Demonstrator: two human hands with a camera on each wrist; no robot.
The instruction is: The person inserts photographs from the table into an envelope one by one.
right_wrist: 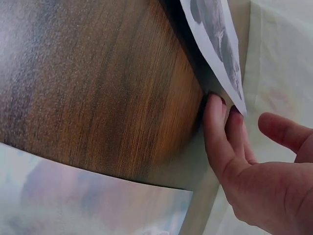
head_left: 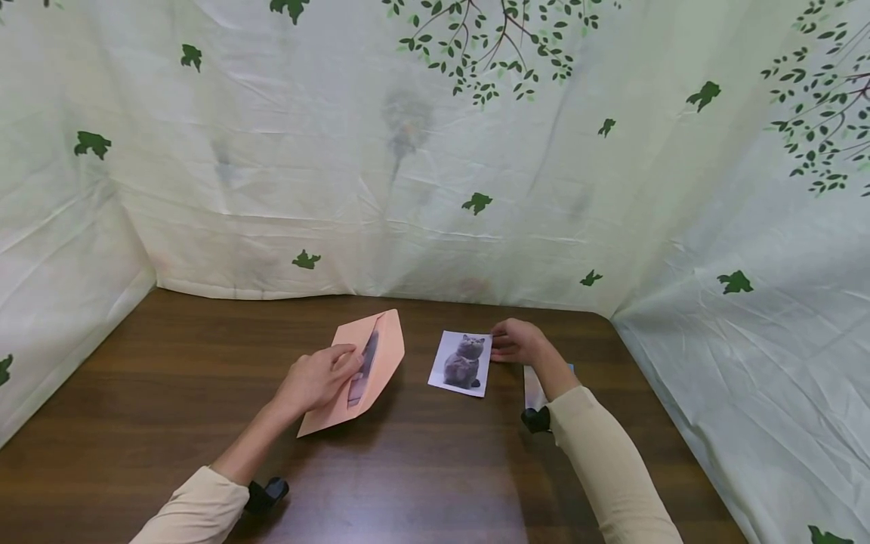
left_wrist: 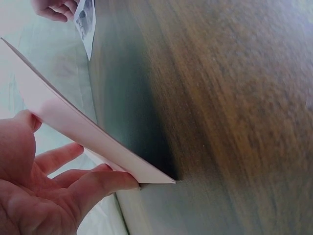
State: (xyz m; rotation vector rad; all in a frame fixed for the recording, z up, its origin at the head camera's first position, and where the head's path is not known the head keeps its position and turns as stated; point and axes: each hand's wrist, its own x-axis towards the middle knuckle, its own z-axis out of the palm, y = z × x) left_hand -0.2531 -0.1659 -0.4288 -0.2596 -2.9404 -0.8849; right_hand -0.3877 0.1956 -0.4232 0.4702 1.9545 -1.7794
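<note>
My left hand [head_left: 319, 381] grips a pink envelope [head_left: 389, 344], tilted up from the tabletop. A greyish picture [head_left: 367, 366] shows at the envelope's opening, partly covered by my fingers. To its right is a white card with a grey cat picture [head_left: 464, 363]. My right hand [head_left: 516, 341] is at that card's right edge. In the right wrist view, the fingertips touch beneath the tilted cat card [right_wrist: 220, 49], while the thumb stands apart from it. Under my right forearm lies a pale, colourful sheet [right_wrist: 88, 196], mostly hidden in the head view.
The brown wooden table [head_left: 170, 378] meets a white curtain [head_left: 272, 189] with green leaf prints at the back and sides. Black wrist devices [head_left: 266, 495] sit on both forearms, close to the tabletop.
</note>
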